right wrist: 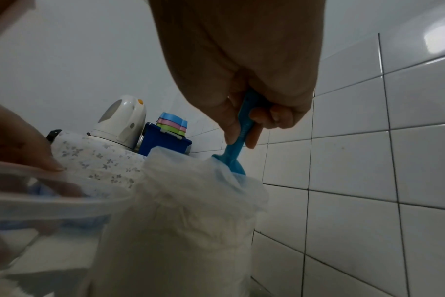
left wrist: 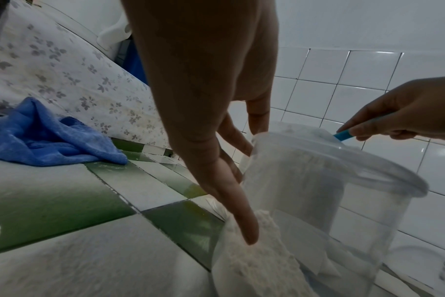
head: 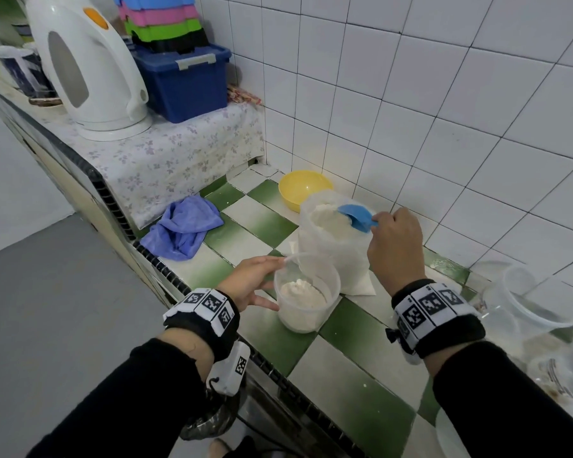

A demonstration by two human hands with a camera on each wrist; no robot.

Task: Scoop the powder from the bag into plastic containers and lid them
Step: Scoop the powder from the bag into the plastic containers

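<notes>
A clear bag of white powder (head: 331, 239) (right wrist: 186, 221) stands open on the green-and-white tiled counter (head: 272, 332). My right hand (head: 396, 246) (right wrist: 252, 124) grips the handle of a blue scoop (head: 358, 218) (right wrist: 235, 152) (left wrist: 343, 135), whose bowl is dipped into the bag's mouth. In front of the bag stands a clear plastic container (head: 306, 292) (left wrist: 318, 201) with some powder at the bottom and no lid on it. My left hand (head: 255, 282) (left wrist: 216, 140) holds its left side, thumb on the rim, fingers stretched along the wall.
A yellow bowl (head: 303, 190) sits behind the bag near the tiled wall. A blue cloth (head: 182, 226) lies to the left. On the raised shelf are a white kettle (head: 86, 64) and a blue box (head: 182, 81). More clear containers (head: 526, 299) stand at the right.
</notes>
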